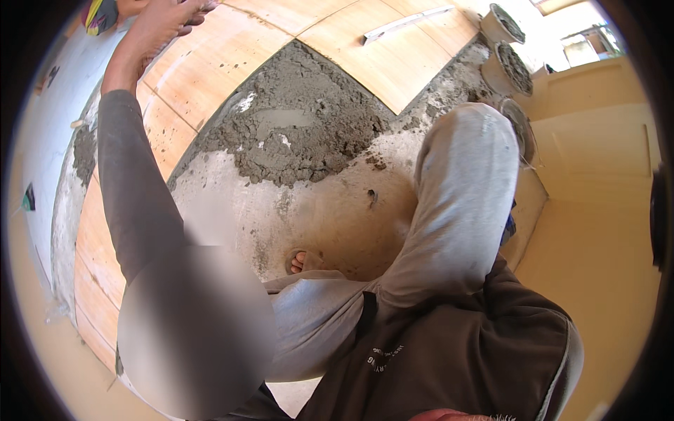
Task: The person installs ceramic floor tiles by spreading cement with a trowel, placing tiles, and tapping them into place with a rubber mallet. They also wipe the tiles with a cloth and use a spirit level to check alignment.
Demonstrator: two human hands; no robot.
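Left hand (160, 29) stretches out past the far left side of the mortar bed, fingers partly bent and spread at the upper rim of the view; whether they grip anything I cannot tell. Right hand is out of view, so its state cannot be told either. Nearest the left hand is a wood-look floor tile (203, 84) bordering the mortar bed on its left; contact between hand and tile is not clear.

Such a tile should be stiff, fairly heavy for its thinness, and brittle at the corners, best held flat by two opposite edges, with palms clear of the face; wet grit, like the dark specks on it, could make it slippery. Next to it, the mortar bed (316, 130) looks soft, dense and wet, with a smooth, watery patch in its middle; it would yield to a hand and likely suit a trowel or scoop better.

Beyond the mortar bed, a pale straightedge (407, 25) lies on more tiles; it looks light and rigid, easy to take around its middle. To the right of the bed stand mortar buckets (497, 29), probably heavy, best lifted by handle or rim. Nearer than the bed, a bare foot (298, 262) rests on the rough concrete (232, 203).
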